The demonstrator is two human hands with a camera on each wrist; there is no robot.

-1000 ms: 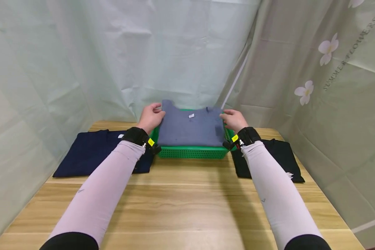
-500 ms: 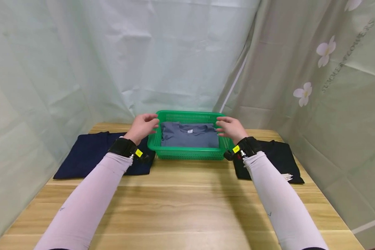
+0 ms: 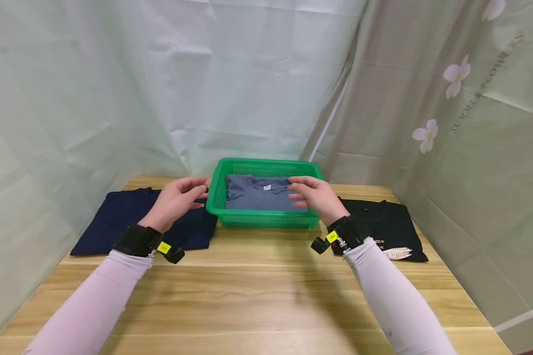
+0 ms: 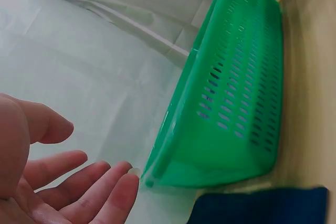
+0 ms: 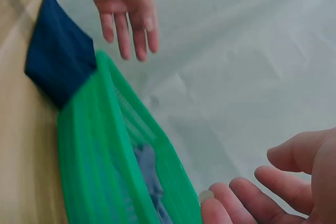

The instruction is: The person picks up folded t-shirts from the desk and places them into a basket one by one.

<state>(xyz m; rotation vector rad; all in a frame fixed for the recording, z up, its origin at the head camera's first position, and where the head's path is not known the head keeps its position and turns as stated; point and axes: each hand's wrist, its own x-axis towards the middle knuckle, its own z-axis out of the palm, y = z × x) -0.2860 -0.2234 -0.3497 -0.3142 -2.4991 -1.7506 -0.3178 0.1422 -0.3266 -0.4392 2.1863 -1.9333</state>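
Note:
A folded grey-blue T-shirt [image 3: 266, 197] lies inside the green plastic basket [image 3: 266, 218], its neckline with a white label facing the back. My left hand [image 3: 174, 202] hovers left of the basket, over a folded navy garment [image 3: 115, 217], with fingers loosely bent and nothing held. In the left wrist view that left hand [image 4: 73, 182] has its thumb apart from its fingers. My right hand [image 3: 314, 197] is above the basket's right front part, covering some of the shirt from the head view; it too holds nothing. The right wrist view shows both hands apart from the basket [image 5: 100, 145].
On the right of the wooden table [image 3: 257, 286] lies a folded black T-shirt [image 3: 382, 227] with a light print. Pale curtains [image 3: 248, 88] hang close behind the table and along both sides.
The grey-blue T-shirt, held up by both hands a second ago, now lies in the basket. Both hands have released it; the left has drawn back leftward, while the right has shifted slightly left and down.

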